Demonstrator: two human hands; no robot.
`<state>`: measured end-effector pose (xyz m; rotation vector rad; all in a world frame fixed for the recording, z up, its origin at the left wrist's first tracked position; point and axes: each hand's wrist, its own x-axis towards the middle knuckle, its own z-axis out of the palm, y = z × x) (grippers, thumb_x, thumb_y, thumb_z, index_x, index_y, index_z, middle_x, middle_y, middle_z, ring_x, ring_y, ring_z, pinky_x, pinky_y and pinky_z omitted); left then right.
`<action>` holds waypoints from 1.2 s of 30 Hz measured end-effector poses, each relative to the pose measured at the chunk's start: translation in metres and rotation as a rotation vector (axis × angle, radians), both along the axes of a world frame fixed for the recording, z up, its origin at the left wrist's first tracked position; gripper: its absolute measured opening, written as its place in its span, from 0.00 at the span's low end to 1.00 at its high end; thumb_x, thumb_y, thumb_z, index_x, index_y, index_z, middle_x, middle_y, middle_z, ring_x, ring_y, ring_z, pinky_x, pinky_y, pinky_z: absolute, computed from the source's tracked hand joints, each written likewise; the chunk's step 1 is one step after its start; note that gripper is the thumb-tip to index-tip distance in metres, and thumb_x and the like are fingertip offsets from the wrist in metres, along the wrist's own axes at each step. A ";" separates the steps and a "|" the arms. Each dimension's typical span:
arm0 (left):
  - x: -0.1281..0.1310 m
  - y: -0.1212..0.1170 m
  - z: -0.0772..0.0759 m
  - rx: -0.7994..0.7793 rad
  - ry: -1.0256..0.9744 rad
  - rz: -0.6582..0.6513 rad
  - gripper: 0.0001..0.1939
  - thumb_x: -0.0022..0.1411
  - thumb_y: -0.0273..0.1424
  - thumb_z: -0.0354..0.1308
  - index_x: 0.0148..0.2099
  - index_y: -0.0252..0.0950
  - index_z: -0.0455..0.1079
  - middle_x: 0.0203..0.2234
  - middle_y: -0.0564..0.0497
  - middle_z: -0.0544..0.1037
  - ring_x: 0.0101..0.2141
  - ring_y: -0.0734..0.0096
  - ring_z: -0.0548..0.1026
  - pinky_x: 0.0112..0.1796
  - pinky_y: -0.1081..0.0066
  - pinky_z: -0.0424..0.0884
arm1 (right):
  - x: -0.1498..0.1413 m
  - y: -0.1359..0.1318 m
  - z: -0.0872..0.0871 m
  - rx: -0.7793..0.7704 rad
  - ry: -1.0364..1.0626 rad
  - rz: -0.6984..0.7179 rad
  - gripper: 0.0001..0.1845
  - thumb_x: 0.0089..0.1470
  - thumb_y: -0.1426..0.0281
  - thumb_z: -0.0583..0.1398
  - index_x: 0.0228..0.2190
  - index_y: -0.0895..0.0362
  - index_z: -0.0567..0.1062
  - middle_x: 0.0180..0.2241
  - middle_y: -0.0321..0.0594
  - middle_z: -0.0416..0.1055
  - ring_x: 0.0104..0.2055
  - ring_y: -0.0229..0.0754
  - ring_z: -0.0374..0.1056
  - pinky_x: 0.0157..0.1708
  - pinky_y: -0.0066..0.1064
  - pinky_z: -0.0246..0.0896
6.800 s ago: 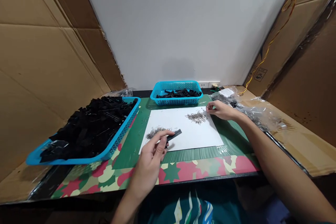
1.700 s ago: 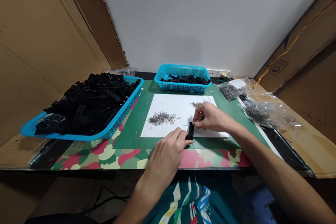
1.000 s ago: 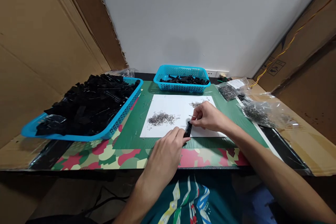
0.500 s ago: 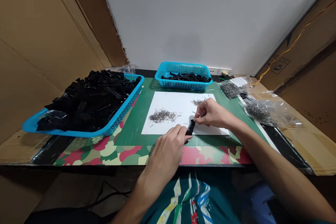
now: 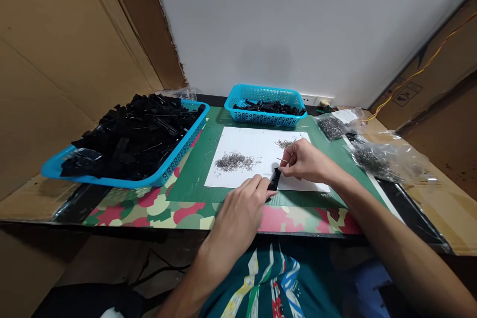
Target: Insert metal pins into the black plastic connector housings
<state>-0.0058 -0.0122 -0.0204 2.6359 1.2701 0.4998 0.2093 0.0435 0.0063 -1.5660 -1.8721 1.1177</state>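
My left hand (image 5: pixel 244 201) is closed around a small black plastic part (image 5: pixel 275 179), holding it over the near edge of a white sheet (image 5: pixel 257 136). The part tilts up and away toward my right hand (image 5: pixel 300 160). Between the pinched fingers of that hand sits a thin metal rod (image 5: pixel 282 160), its end sticking out to the left. These fingertips are at the far end of the black part; whether they also grip a small piece there is hidden. Small bent wire springs (image 5: pixel 235 161) lie heaped on the sheet's left, with a smaller pile (image 5: pixel 285 143) behind my right hand.
A blue basket (image 5: pixel 182 151) heaped with black parts stands at left. Another blue basket (image 5: pixel 266 118) with black parts is at the back. Clear bags (image 5: pixel 331 126) of small metal pieces lie at right. Cardboard (image 5: pixel 74 35) walls the left side; a green mat (image 5: pixel 190 179) covers the table.
The whole view has shifted slightly, with the scene moving a little to the right. Both hands keep nearly the same pose on the black part.
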 end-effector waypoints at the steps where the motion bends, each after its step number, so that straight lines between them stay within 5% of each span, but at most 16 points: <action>1: 0.000 0.000 0.000 0.001 0.001 -0.001 0.07 0.75 0.27 0.56 0.40 0.39 0.65 0.34 0.52 0.75 0.34 0.59 0.77 0.29 0.64 0.59 | 0.000 0.000 0.001 0.006 -0.010 0.000 0.06 0.47 0.79 0.65 0.22 0.60 0.76 0.14 0.33 0.69 0.14 0.32 0.61 0.13 0.21 0.51; 21: 0.000 -0.002 0.004 -0.032 0.051 -0.015 0.06 0.77 0.28 0.52 0.42 0.38 0.65 0.37 0.50 0.76 0.39 0.59 0.78 0.33 0.63 0.64 | -0.012 -0.008 0.000 0.183 -0.204 -0.049 0.05 0.45 0.78 0.66 0.22 0.59 0.77 0.16 0.35 0.70 0.19 0.36 0.64 0.20 0.27 0.52; 29: -0.002 -0.004 0.004 -0.020 0.039 -0.013 0.06 0.77 0.25 0.52 0.42 0.39 0.65 0.37 0.50 0.75 0.39 0.58 0.78 0.32 0.62 0.64 | -0.008 -0.010 -0.002 0.173 -0.128 0.027 0.10 0.52 0.75 0.64 0.21 0.57 0.72 0.13 0.32 0.68 0.16 0.34 0.61 0.21 0.27 0.52; 36: 0.000 -0.004 0.003 -0.022 0.029 0.003 0.06 0.76 0.25 0.52 0.42 0.38 0.66 0.36 0.50 0.75 0.39 0.58 0.79 0.32 0.63 0.66 | 0.003 -0.011 0.010 0.150 -0.159 0.124 0.16 0.60 0.64 0.64 0.23 0.58 0.79 0.14 0.34 0.69 0.17 0.35 0.60 0.21 0.30 0.51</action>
